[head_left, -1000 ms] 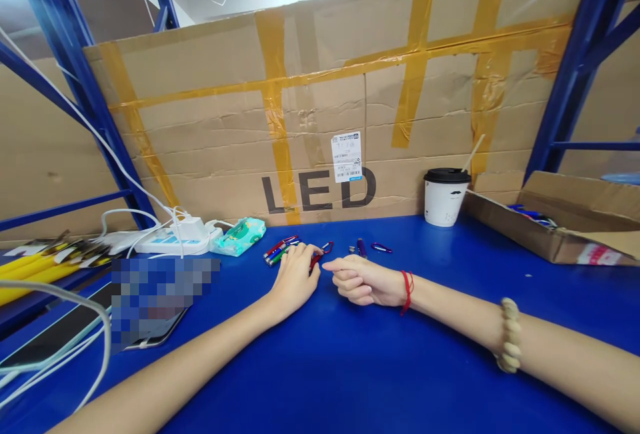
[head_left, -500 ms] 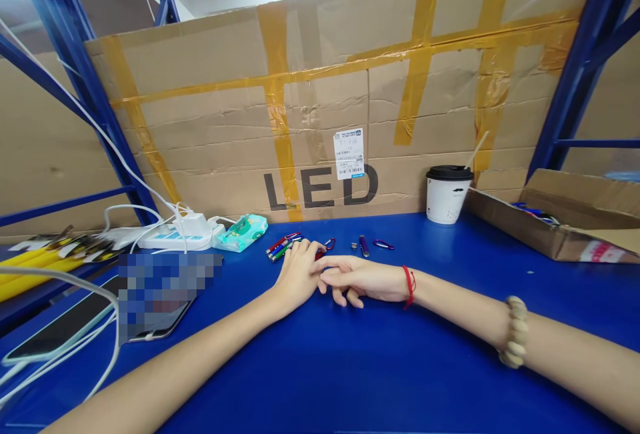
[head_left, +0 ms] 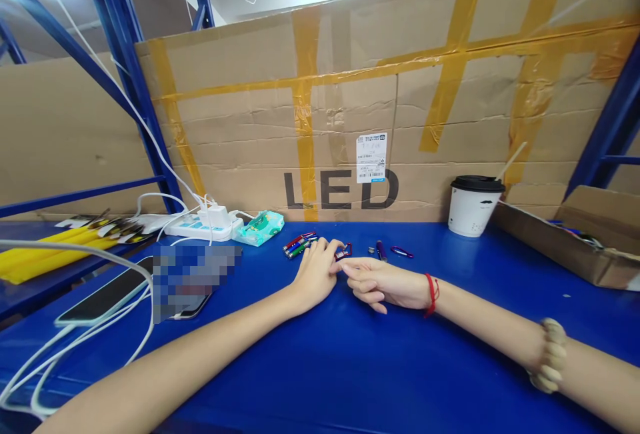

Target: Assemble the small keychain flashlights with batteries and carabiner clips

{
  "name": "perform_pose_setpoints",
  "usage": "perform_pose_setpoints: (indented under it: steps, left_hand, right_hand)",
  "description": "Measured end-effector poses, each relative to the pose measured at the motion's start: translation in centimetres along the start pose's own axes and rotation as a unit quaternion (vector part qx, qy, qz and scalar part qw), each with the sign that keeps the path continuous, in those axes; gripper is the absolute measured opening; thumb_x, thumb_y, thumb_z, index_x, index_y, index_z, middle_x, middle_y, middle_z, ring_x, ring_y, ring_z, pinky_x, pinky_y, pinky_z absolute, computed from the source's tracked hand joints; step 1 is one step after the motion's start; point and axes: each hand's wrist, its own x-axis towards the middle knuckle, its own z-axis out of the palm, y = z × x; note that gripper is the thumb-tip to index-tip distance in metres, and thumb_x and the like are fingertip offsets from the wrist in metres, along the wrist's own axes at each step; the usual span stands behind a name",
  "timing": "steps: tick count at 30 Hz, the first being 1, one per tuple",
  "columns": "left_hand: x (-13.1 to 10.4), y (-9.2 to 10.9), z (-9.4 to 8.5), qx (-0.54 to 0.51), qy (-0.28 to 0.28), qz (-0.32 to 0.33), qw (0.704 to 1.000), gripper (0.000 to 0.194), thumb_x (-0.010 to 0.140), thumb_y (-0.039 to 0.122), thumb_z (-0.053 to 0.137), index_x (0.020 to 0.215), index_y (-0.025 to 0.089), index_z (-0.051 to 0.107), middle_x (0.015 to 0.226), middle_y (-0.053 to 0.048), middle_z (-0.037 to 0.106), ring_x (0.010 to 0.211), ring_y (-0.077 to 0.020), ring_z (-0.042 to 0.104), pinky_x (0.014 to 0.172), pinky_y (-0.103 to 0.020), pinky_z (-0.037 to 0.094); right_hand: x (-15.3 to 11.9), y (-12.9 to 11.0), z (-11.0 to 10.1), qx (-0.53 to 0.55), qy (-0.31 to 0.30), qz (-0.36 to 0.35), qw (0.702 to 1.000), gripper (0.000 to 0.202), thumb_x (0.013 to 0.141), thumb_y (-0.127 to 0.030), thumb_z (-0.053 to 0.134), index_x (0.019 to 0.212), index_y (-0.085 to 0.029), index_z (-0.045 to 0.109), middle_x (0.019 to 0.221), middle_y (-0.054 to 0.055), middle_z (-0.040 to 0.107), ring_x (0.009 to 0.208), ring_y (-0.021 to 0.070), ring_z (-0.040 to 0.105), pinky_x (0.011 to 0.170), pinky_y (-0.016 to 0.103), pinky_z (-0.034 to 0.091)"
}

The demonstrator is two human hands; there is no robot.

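My left hand [head_left: 316,275] rests palm down on the blue table [head_left: 320,367], fingers bent over a small red item [head_left: 344,252] that is partly hidden by them. My right hand [head_left: 387,283], with a red string at the wrist, touches the left hand's fingertips with its index finger; its other fingers curl loosely, and whether it holds anything is hidden. Several coloured pens or small torches [head_left: 299,245] lie just beyond the left hand. Behind the right hand are a purple cylinder [head_left: 381,251], a small metal piece [head_left: 371,250] and a purple carabiner [head_left: 402,252].
A lidded paper cup [head_left: 473,207] and an open cardboard box [head_left: 575,234] stand at the right. On the left are a tissue pack [head_left: 261,228], a power strip [head_left: 203,226], a phone [head_left: 107,294] and white cables. A cardboard panel [head_left: 240,141] stands behind.
The view has turned left, so everything appears further right. The right hand's fingers are more curled, and more of the red item shows past the left hand.
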Motion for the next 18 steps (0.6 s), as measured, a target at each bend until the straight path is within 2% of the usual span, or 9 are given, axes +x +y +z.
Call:
perform_pose_setpoints:
  steps: [4, 9, 12, 15, 18]
  left_hand:
    - [-0.09, 0.32, -0.21, 0.016, -0.004, 0.004, 1.0, 0.039, 0.077, 0.007, 0.035, 0.113, 0.021, 0.042, 0.102, -0.007, 0.045, 0.093, -0.0212, 0.046, 0.082, -0.035, 0.037]
    - [-0.06, 0.42, -0.29, 0.013, -0.016, -0.031, 0.999, 0.028, 0.083, 0.018, 0.037, 0.109, 0.017, 0.045, 0.104, -0.009, 0.049, 0.099, -0.0241, 0.045, 0.085, -0.038, 0.036]
    - [0.07, 0.06, 0.04, -0.012, -0.014, -0.046, 0.999, 0.029, 0.083, 0.017, 0.037, 0.111, 0.016, 0.044, 0.108, -0.009, 0.05, 0.102, -0.0245, 0.043, 0.087, -0.039, 0.035]
    - [0.26, -0.31, 0.49, -0.055, 0.023, -0.064, 0.996, 0.031, 0.085, 0.016, 0.034, 0.116, 0.014, 0.039, 0.113, -0.011, 0.048, 0.107, -0.0234, 0.042, 0.09, -0.039, 0.034]
    - [0.43, -0.36, 0.64, -0.112, 0.095, -0.066, 0.987, 0.032, 0.088, 0.017, 0.03, 0.119, 0.013, 0.034, 0.116, -0.012, 0.045, 0.111, -0.0211, 0.04, 0.094, -0.037, 0.032]
  right_hand:
    - [0.0, 0.0, 0.04, 0.004, 0.004, -0.006, 1.0, 0.032, 0.081, -0.041, 0.052, 0.102, -0.016, 0.051, 0.049, -0.01, 0.027, 0.039, 0.0038, 0.025, 0.034, 0.013, 0.037]
    - [0.0, -0.14, 0.3, -0.01, 0.026, 0.002, 1.0, 0.031, 0.083, -0.044, 0.049, 0.097, -0.016, 0.052, 0.052, -0.01, 0.026, 0.039, 0.0029, 0.025, 0.033, 0.012, 0.037]
    - [0.05, -0.2, 0.44, -0.015, 0.03, 0.003, 0.999, 0.028, 0.081, -0.042, 0.051, 0.092, -0.017, 0.052, 0.055, -0.009, 0.028, 0.04, 0.002, 0.027, 0.033, 0.011, 0.037]
    - [0.11, -0.23, 0.5, -0.022, 0.026, -0.005, 0.999, 0.027, 0.076, -0.04, 0.059, 0.088, -0.016, 0.053, 0.062, -0.007, 0.035, 0.044, 0.0013, 0.035, 0.033, 0.01, 0.038]
    - [0.1, -0.31, 0.52, -0.028, 0.034, -0.002, 0.999, 0.029, 0.072, -0.036, 0.064, 0.09, -0.015, 0.055, 0.069, -0.005, 0.041, 0.049, 0.0018, 0.043, 0.034, 0.01, 0.039]
